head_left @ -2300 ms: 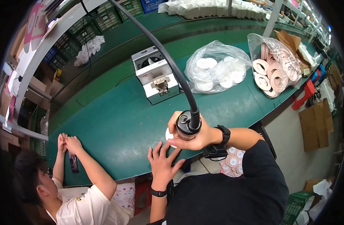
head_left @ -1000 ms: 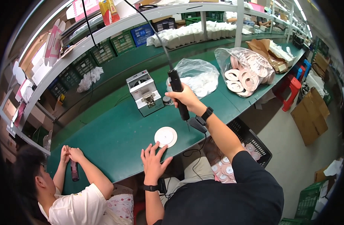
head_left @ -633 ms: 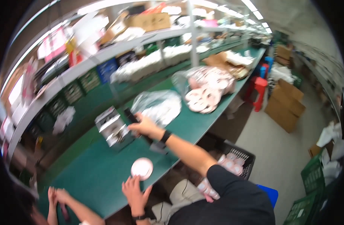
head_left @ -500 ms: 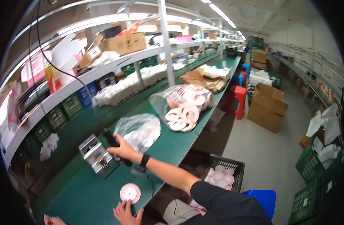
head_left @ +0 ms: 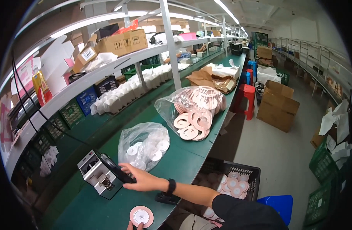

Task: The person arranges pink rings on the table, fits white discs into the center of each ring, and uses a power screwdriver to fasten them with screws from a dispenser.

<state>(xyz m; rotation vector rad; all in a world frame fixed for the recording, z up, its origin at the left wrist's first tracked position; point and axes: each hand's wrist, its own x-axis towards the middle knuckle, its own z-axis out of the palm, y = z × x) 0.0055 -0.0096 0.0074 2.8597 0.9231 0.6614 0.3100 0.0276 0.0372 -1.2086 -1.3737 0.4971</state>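
Observation:
My right hand [head_left: 142, 180], with a black band on its wrist, curls around the lower end of a black lever handle [head_left: 116, 168]. This handle belongs to a small silver bench machine [head_left: 96, 174] standing on the green worktable. At the lower edge, fingertips of my left hand [head_left: 140, 226] grip the near rim of a round pink disc with a white centre [head_left: 141, 215]; the rest of that hand is out of frame. A clear plastic bag of white discs [head_left: 143, 145] lies just beyond the machine.
Farther along the table [head_left: 180, 161] sits a clear bag of pink rings [head_left: 195, 115], with brown paper [head_left: 214, 78] behind. A black crate of pink discs [head_left: 252, 180] stands to the right, near a blue stool [head_left: 277, 207]. A shelf [head_left: 126, 59] runs along the left.
The lever handle has swung lower toward me, with my right hand on it. My left hand and the disc appear lower in view. Another hand at the lower left has left the frame.

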